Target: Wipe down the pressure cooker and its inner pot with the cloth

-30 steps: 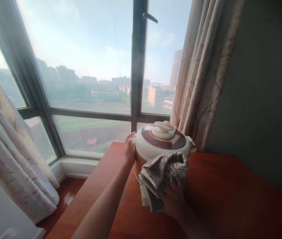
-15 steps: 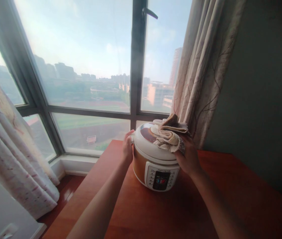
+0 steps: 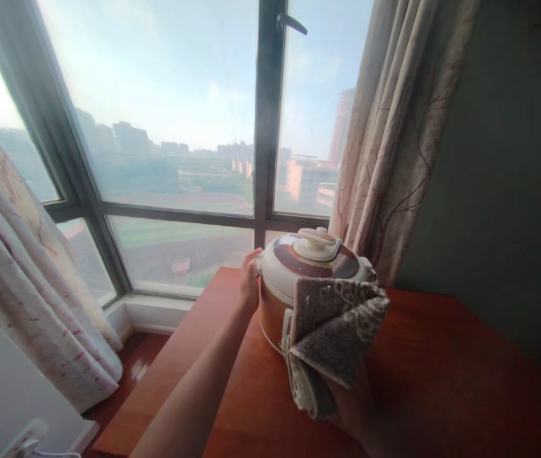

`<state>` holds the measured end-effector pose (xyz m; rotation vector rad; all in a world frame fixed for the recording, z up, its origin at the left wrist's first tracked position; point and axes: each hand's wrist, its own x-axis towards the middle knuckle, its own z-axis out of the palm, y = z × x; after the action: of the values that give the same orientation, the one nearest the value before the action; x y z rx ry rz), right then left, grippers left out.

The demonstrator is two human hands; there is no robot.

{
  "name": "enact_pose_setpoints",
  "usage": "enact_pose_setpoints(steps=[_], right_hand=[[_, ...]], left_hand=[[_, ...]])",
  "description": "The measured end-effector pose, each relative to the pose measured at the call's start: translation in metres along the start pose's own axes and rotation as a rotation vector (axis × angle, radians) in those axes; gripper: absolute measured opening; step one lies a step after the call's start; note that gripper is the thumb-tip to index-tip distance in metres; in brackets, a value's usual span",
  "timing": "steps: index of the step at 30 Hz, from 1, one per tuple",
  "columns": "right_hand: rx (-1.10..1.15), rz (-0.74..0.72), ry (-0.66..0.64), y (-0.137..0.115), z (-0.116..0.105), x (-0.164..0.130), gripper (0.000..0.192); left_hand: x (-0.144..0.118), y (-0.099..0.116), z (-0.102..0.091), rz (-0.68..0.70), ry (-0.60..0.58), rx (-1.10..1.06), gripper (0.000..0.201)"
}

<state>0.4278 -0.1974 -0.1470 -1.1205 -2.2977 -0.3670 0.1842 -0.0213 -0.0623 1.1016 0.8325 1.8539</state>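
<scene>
A white and brown electric pressure cooker (image 3: 273,312) stands on the reddish-brown table (image 3: 179,356). Its lid, with a cream knob (image 3: 318,245) on top, is closed. My left hand (image 3: 250,280) grips the cooker's left side handle, fingers wrapped round it. In front of the cooker, my right hand (image 3: 351,397) holds a folded grey-brown patterned cloth (image 3: 334,324). The cloth hides most of the control panel and my right fingers. A small side handle (image 3: 369,266) shows at the cooker's right.
Large windows (image 3: 170,127) with dark frames rise behind the table. Patterned curtains hang at the left (image 3: 27,273) and right (image 3: 394,140). A dark wall (image 3: 499,191) borders the table's right side. A socket with a plug (image 3: 27,442) is at the lower left.
My right hand has brought the cloth off the lid, down and towards me, to the cooker's front. The lid's knob now shows. My left hand stays on the handle.
</scene>
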Motion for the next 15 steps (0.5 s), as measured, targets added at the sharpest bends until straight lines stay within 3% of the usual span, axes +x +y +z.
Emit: enact_pose_setpoints(steps=[5, 8, 11, 15], right_hand=[[-0.007, -0.212, -0.117, 0.005, 0.017, -0.033, 0.060], [-0.004, -0.156, -0.159, -0.003, 0.026, -0.040, 0.038], [-0.044, -0.021, -0.182, -0.016, 0.023, -0.022, 0.022], [-0.097, 0.063, 0.020, -0.033, -0.007, 0.038, 0.022]], left_hand=[[-0.001, 0.003, 0.001, -0.005, -0.004, 0.023, 0.037], [-0.001, 0.005, 0.002, -0.007, 0.018, 0.046, 0.036], [0.001, 0.002, 0.001, 0.009, 0.002, 0.053, 0.036], [0.002, -0.001, -0.003, 0.064, -0.023, 0.086, 0.037]])
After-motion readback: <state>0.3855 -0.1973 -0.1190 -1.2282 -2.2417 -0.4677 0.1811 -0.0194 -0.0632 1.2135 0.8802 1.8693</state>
